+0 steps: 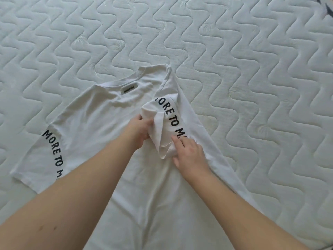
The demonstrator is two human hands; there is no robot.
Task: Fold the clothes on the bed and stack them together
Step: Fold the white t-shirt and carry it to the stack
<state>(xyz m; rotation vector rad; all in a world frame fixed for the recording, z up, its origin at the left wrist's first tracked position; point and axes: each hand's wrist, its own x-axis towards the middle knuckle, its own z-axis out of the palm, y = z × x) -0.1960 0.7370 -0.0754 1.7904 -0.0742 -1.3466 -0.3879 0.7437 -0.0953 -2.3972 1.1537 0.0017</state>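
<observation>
A white T-shirt [100, 120] with black lettering on both sleeves lies spread on the bed, collar pointing away from me. Its right sleeve [167, 120] is folded inward over the body. My left hand [138, 130] grips the bunched edge of that sleeve, fingers curled into the cloth. My right hand [189, 154] rests on the sleeve's lower end with fingers fairly straight, pressing it down. The left sleeve [46, 156] lies flat and spread out at the left.
A white quilted mattress [252, 69] with a wavy stitch pattern fills the view all round the shirt. A dark item [324, 6] shows at the top right corner.
</observation>
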